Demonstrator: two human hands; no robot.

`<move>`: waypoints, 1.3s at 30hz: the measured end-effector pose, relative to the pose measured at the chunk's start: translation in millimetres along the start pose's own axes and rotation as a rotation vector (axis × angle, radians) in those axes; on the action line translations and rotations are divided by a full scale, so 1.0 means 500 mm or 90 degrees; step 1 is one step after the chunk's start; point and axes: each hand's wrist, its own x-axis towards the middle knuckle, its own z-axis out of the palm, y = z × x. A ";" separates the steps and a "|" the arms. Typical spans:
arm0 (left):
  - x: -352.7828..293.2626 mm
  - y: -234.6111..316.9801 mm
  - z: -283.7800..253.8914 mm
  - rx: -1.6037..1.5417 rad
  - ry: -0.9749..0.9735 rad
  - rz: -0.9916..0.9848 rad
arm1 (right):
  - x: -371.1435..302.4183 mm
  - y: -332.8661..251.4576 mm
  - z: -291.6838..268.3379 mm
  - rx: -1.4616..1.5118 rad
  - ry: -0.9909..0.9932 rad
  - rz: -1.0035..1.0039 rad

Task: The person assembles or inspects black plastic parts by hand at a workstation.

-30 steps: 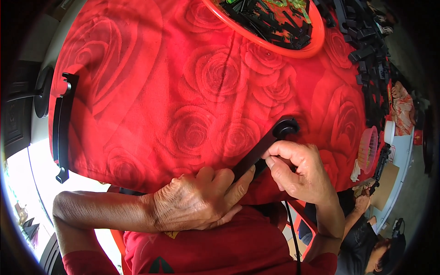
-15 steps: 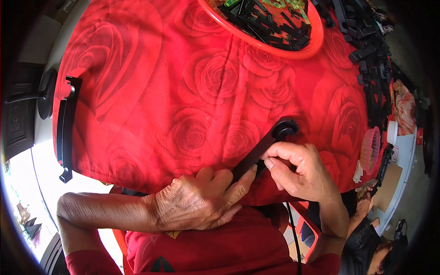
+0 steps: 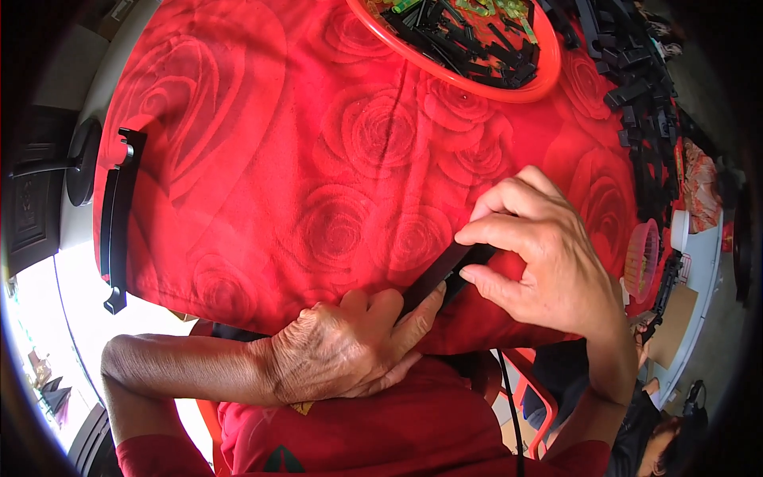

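Observation:
A long black plastic bar lies slantwise near the front edge of the red cloth. My left hand is closed around its near end, the index finger stretched along the side. Over the far part of the same bar is my right hand, with the thumb on one side and the index finger on the other. The bar's rounded far end is hidden behind that hand. Another long black plastic bar, with a hooked, notched end, rests at the left edge of the table.
A red oval basin with black and yellow-green pieces stands at the far right. Heaped black plastic parts line the right edge, above a pink plastic basket. Another person is at the lower right. The tablecloth has a rose pattern.
My right hand has slid up and to the right along the bar, opening its pinch and covering the rounded end. My left hand keeps its hold, nearly still.

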 end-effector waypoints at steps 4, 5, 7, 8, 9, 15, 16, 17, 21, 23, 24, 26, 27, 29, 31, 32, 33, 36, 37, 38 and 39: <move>-0.002 -0.002 0.003 0.005 0.003 0.002 | 0.025 0.018 -0.003 0.029 -0.083 -0.024; -0.003 -0.003 0.003 0.005 0.005 0.003 | 0.029 0.013 -0.004 0.009 -0.110 -0.022; -0.004 -0.002 0.001 0.009 -0.003 0.008 | 0.037 0.009 -0.003 -0.012 -0.137 -0.019; -0.003 -0.002 0.001 0.008 -0.002 0.009 | 0.040 0.012 0.002 0.001 -0.141 -0.028; -0.003 -0.001 0.001 0.011 0.001 0.006 | 0.043 0.014 0.006 0.015 -0.144 -0.038; -0.005 -0.002 0.006 0.011 0.018 0.006 | 0.057 0.025 0.009 0.136 -0.213 0.001; -0.005 -0.002 0.008 0.009 0.025 0.006 | 0.058 0.027 0.009 0.135 -0.213 0.000; -0.005 -0.002 0.009 0.009 0.027 0.006 | 0.060 0.028 0.010 0.131 -0.228 0.001; -0.006 -0.001 0.007 0.011 0.052 0.001 | 0.063 0.031 0.006 0.153 -0.266 0.022; -0.007 0.000 0.008 -0.008 0.039 -0.008 | 0.062 0.030 0.008 0.148 -0.265 0.023; -0.007 -0.001 0.013 0.001 0.056 -0.003 | 0.062 0.029 0.008 0.145 -0.263 0.027; -0.008 -0.002 0.015 0.010 0.075 0.001 | 0.062 0.028 0.005 0.164 -0.262 0.025; -0.008 -0.003 0.015 0.012 0.075 0.004 | 0.063 0.029 0.005 0.185 -0.259 0.023; -0.008 -0.002 0.015 0.013 0.075 0.006 | 0.063 0.029 0.006 0.181 -0.258 0.020; -0.007 -0.001 0.013 0.017 0.084 0.004 | 0.062 0.028 0.006 0.175 -0.254 0.018; -0.007 -0.001 0.014 0.016 0.084 0.004 | 0.061 0.028 0.007 0.187 -0.249 0.024; -0.008 -0.002 0.019 0.010 0.087 0.004 | 0.060 0.028 0.009 0.198 -0.245 0.031; -0.008 -0.004 0.020 0.002 0.089 0.004 | 0.058 0.029 0.014 0.200 -0.243 0.034; -0.007 -0.004 0.017 -0.001 0.087 0.002 | 0.058 0.029 0.013 0.201 -0.243 0.035; -0.006 -0.003 0.017 -0.001 0.085 0.002 | 0.059 0.029 0.010 0.197 -0.258 0.045; -0.006 -0.003 0.017 0.005 0.090 0.001 | 0.059 0.029 0.009 0.192 -0.273 0.055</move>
